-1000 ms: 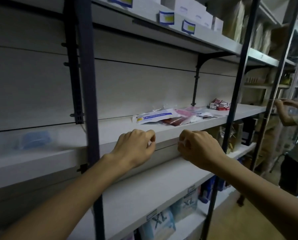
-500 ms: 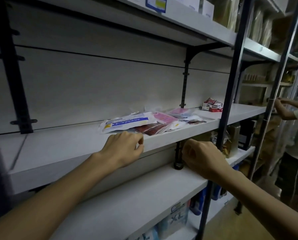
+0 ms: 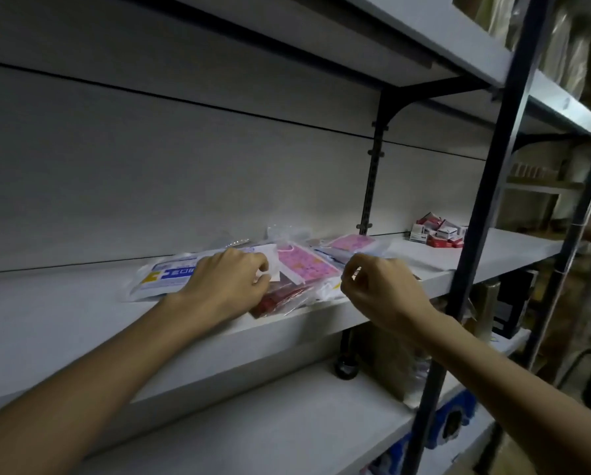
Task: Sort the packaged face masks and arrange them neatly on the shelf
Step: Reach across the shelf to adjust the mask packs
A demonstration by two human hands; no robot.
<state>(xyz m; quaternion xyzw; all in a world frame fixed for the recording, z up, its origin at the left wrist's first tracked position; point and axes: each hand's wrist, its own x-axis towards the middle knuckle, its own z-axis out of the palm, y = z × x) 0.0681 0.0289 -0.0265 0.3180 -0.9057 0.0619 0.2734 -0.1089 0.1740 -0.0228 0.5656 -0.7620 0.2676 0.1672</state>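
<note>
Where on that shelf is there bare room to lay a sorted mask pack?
Bare shelf runs left of the blue-and-white pack. A smaller gap lies between the pink packs and the small boxes. Crowded between the two hands, where packs overlap.

The shelf point(image 3: 64, 323) is a matt, smooth, pale grey board, and the back panel point(image 3: 184, 173) behind it has the same dull finish. The upright post point(image 3: 489, 186) at the shelf's right front edge looks like dark painted metal with a faint sheen. The mask packets are glossy clear plastic film, wrinkled and catching light: a white and blue printed packet point(image 3: 160, 279), a pink patterned mask point(image 3: 304, 265), a dark red packet point(image 3: 280, 299). Small boxes point(image 3: 438, 231) near the far right edge look like printed card.
</note>
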